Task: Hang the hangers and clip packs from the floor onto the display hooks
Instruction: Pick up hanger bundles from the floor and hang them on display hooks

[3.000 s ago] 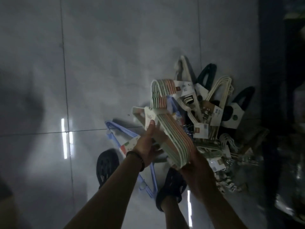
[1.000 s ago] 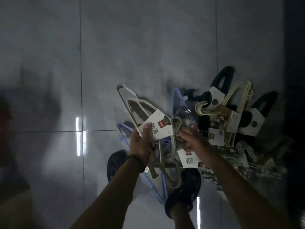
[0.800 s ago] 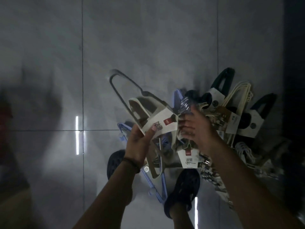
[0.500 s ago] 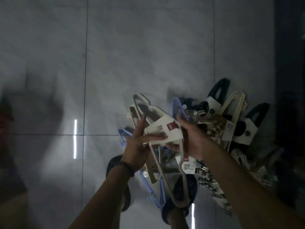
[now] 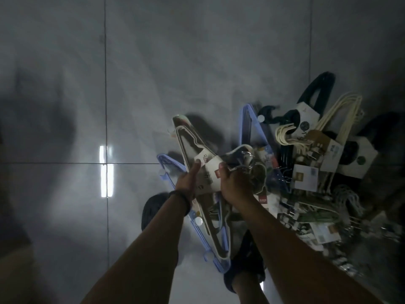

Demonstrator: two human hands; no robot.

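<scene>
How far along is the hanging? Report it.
Done: nothing seen hung in this view. In hand: left grip and right grip hold one hanger pack. Left: the pile of hangers and clip packs on the floor.

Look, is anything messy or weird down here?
Yes. Cream, black and blue plastic hanger packs lie in a tangled heap on the grey tiled floor, crossing at all angles. The left hand and right hand hold one beige hanger bundle.

One wide-angle head-worn camera — aimed almost straight down at the tiled floor [image 5: 208, 62].
</scene>
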